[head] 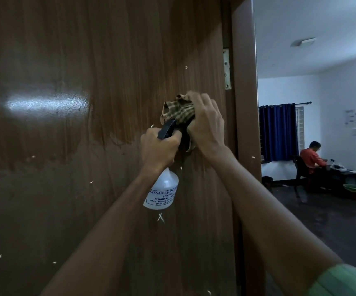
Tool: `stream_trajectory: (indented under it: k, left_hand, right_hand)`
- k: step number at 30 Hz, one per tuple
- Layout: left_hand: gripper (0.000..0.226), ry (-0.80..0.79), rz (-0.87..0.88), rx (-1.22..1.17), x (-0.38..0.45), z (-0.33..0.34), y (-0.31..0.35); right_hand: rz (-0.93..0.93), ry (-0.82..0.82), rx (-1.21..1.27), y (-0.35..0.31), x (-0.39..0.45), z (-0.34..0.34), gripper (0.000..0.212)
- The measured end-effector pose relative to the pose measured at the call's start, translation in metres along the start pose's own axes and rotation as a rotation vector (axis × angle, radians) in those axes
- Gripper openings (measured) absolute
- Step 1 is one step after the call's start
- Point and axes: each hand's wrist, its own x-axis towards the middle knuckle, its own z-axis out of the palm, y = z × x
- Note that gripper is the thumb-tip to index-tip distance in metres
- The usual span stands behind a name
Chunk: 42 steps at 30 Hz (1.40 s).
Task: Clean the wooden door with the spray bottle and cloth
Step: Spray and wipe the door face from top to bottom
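A dark brown wooden door [87, 60] fills the left and middle of the head view, with small pale specks on it and a glare patch at the left. My left hand [160, 149] grips the neck of a white spray bottle [163, 192] with a black trigger head, held up close to the door. My right hand [207, 122] bunches a checked cloth [179, 111] and presses it against the door near the hinge side. The cloth sits just above the bottle's trigger head.
A metal hinge [227, 69] joins the door to the brown frame [245, 103] at the right. Beyond the frame lies a room with blue curtains [277, 133], a person seated at a desk [313, 157] and a green bin [352, 188].
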Motion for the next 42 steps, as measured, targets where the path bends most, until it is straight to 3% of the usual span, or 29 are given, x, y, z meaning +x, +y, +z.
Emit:
stream_trajectory:
  k: [2,5,7,11,14,19,21,25,29,32,38,42]
  left_hand:
    - [0.037,0.005,-0.002,0.002,0.0,-0.006,-0.002]
    - [0.034,0.004,-0.025,-0.004,0.002,-0.017,-0.007]
    - [0.035,-0.01,-0.028,0.024,0.005,-0.024,-0.009]
    - [0.039,-0.022,-0.047,0.045,0.013,-0.034,-0.005]
    - [0.039,-0.006,-0.038,0.055,0.015,-0.042,-0.004]
    - [0.035,-0.015,-0.064,0.017,0.014,-0.056,-0.016]
    - [0.036,-0.027,-0.063,0.025,0.015,-0.063,-0.021]
    - [0.039,-0.025,-0.046,0.044,0.014,-0.068,-0.023]
    - [0.033,-0.008,-0.057,0.04,0.012,-0.07,-0.027]
    - [0.032,-0.026,-0.042,0.052,0.011,-0.074,-0.025]
    - [0.034,-0.012,-0.059,0.064,0.016,-0.085,-0.018]
    - [0.035,0.019,-0.095,0.064,0.014,-0.09,-0.023]
  right_hand:
    - [-0.041,-0.018,-0.028,-0.004,-0.032,0.008,0.021]
    - [-0.18,-0.093,-0.049,-0.011,-0.083,0.012,0.024]
    - [-0.168,-0.107,-0.049,-0.016,-0.069,0.01,0.023]
    - [-0.033,0.016,-0.059,-0.029,0.004,0.015,0.018]
    - [-0.033,0.052,-0.051,-0.036,-0.009,0.025,0.015]
    - [-0.17,-0.068,-0.066,-0.039,-0.082,0.03,0.027]
    - [-0.16,-0.096,-0.043,-0.039,-0.059,0.03,0.026]
    - [-0.007,0.0,-0.06,-0.05,-0.001,0.032,0.042]
    - [-0.076,-0.03,-0.056,-0.05,-0.038,0.038,0.029]
    - [-0.153,-0.069,-0.111,-0.044,-0.075,0.039,0.032]
    - [-0.081,-0.008,-0.019,-0.052,-0.002,0.036,0.037]
    - [-0.118,-0.037,0.014,-0.051,-0.048,0.045,0.038]
